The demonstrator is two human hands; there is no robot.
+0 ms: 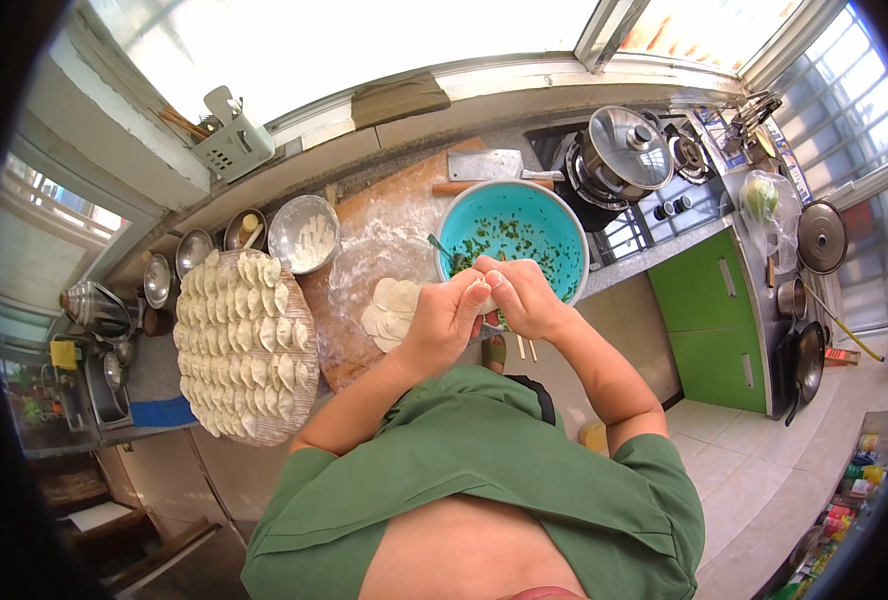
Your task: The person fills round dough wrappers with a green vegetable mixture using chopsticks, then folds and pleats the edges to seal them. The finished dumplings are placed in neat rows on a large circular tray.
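Both my hands meet over the near rim of a turquoise bowl with chopped green filling in it. My left hand and my right hand pinch the edge of a pale dumpling, mostly hidden by my fingers. Beneath them jut the ends of wooden chopsticks; where the rest of them lies is hidden. A spoon leans inside the bowl. Left of my left hand, round dough wrappers overlap on the floured wooden board. Further left, a round ribbed tray carries rows of shaped dumplings.
Behind the bowl lie a cleaver and a wooden rolling pin. A metal bowl of flour stands beside the tray. On the gas stove at right sits a lidded pot. A utensil holder is at the window.
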